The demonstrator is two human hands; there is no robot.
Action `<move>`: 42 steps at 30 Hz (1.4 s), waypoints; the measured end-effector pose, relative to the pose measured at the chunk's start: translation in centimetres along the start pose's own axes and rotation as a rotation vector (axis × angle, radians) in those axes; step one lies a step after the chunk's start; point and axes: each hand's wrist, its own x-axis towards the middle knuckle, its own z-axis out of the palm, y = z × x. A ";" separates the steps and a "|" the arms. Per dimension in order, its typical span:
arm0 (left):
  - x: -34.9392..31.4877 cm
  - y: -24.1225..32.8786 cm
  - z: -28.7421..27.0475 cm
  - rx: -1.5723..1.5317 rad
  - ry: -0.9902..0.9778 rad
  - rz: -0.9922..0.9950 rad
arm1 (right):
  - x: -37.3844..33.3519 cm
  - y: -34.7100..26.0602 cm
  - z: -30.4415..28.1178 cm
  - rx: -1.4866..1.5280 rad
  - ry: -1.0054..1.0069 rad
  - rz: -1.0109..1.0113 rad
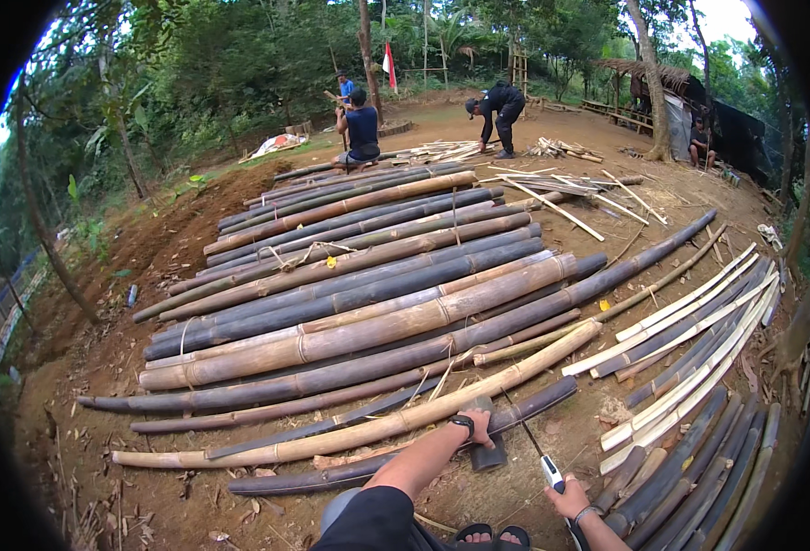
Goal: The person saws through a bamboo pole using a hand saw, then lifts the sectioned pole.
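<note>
My left hand (480, 428), with a dark band at its wrist, grips a dark bamboo pole (544, 400) from above near its right end. Under that pole, a short thick piece of dark bamboo (488, 455) lies crosswise on the ground. In my right hand (570, 499) is a handsaw (552, 472) with a white and black handle. Its thin dark blade, seen nearly edge-on, reaches up to the pole just right of my left hand. Whether the blade has cut in, I cannot tell. A long tan bamboo pole (377, 424) lies just beyond.
Many bamboo poles (368, 321) lie in rows ahead. Pale split strips (689, 367) and dark split pieces (698, 468) are at the right. Farther off, one person (362, 129) sits, another (498, 118) bends over strips, and others are near trees and a thatched shelter (643, 78).
</note>
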 end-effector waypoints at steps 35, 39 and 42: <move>-20.2 -18.5 7.2 0.192 0.194 -0.358 | -2.7 -2.1 1.0 0.286 -0.068 0.097; -20.0 -19.4 5.9 0.237 0.239 -0.341 | -3.1 -2.6 2.2 0.367 -0.093 0.118; -18.4 -20.3 6.1 0.257 0.253 -0.342 | -4.2 -2.4 3.3 0.376 -0.061 0.143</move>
